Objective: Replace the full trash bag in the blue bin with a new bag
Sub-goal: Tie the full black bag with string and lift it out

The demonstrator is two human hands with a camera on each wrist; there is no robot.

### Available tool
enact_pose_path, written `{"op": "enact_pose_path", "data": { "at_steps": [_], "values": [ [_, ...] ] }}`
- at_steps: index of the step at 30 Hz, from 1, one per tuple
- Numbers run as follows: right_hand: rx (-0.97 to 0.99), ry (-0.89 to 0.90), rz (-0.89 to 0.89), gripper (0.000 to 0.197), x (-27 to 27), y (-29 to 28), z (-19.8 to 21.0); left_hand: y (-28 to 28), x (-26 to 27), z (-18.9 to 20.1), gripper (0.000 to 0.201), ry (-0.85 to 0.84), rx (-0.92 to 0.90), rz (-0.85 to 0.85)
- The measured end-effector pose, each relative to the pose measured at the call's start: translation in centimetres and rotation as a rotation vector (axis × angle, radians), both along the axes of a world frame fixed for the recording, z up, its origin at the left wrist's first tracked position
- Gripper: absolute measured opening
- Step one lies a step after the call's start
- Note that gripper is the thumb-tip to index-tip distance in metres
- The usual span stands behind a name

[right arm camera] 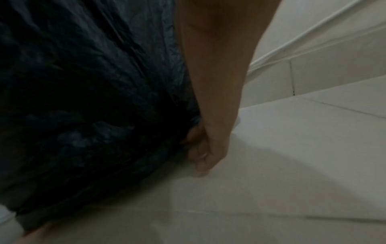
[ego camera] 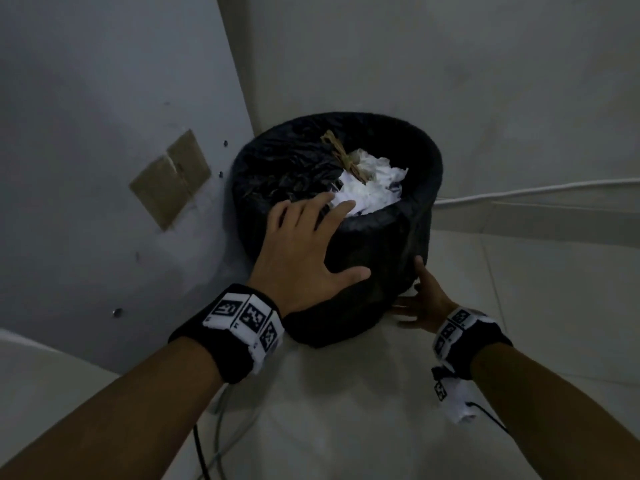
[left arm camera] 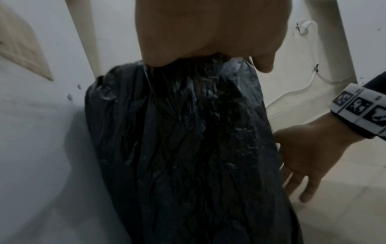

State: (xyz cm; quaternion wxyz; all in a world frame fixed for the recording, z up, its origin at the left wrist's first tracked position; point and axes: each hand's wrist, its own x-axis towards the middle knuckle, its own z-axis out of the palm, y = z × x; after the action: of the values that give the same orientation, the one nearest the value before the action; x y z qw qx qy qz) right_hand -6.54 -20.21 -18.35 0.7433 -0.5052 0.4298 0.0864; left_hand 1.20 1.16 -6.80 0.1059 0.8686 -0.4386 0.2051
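The bin stands on the floor in a wall corner, its body fully covered by a black trash bag (ego camera: 374,244) pulled over the rim, so no blue shows. White crumpled paper (ego camera: 370,188) and a brown paper twist (ego camera: 346,161) fill the top. My left hand (ego camera: 311,244) lies spread on the near rim, fingers reaching over it and thumb on the outside. In the left wrist view the palm (left arm camera: 208,33) covers the bag (left arm camera: 188,140). My right hand (ego camera: 420,299) touches the bag's lower right side near the floor, fingers (right arm camera: 200,148) at the bag's bottom edge (right arm camera: 94,107).
Walls close in behind and left of the bin. A brown tape patch (ego camera: 171,178) is on the left wall. A white cable (ego camera: 536,190) runs along the right wall. Cables (ego camera: 214,438) trail over the pale tiled floor (ego camera: 346,410) near my left forearm.
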Motion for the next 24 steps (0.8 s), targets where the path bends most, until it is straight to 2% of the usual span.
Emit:
{"op": "enact_pose_path", "data": {
  "at_steps": [4,7,12,14,17,20,24],
  "values": [
    [0.091,-0.131,-0.100,0.081,-0.1,1.2,1.3,0.0,-0.3,0.2,0.090,0.034,0.056,0.027],
    [0.128,-0.207,-0.134,0.070,-1.2,1.7,2.6,0.0,-0.8,-0.3,0.092,0.024,0.088,0.055],
    [0.091,-0.281,-0.088,0.033,-3.9,0.8,5.6,0.0,-1.6,-0.9,0.100,-0.021,0.098,0.072],
    [0.034,-0.307,-0.084,0.026,-5.0,0.6,7.2,0.1,-1.8,-0.9,0.101,-0.023,0.100,0.071],
    [-0.082,-0.330,-0.070,0.022,-6.2,0.8,10.1,0.2,-1.7,-0.7,0.094,0.005,0.041,0.025],
    [-0.140,-0.414,-0.092,0.023,-6.8,1.0,13.1,0.1,-1.7,0.0,0.077,0.017,-0.079,-0.090],
    [-0.144,-0.516,-0.187,0.024,-6.3,1.8,15.6,-1.0,-2.7,1.4,0.062,-0.124,-0.072,-0.201]
  ]
}}
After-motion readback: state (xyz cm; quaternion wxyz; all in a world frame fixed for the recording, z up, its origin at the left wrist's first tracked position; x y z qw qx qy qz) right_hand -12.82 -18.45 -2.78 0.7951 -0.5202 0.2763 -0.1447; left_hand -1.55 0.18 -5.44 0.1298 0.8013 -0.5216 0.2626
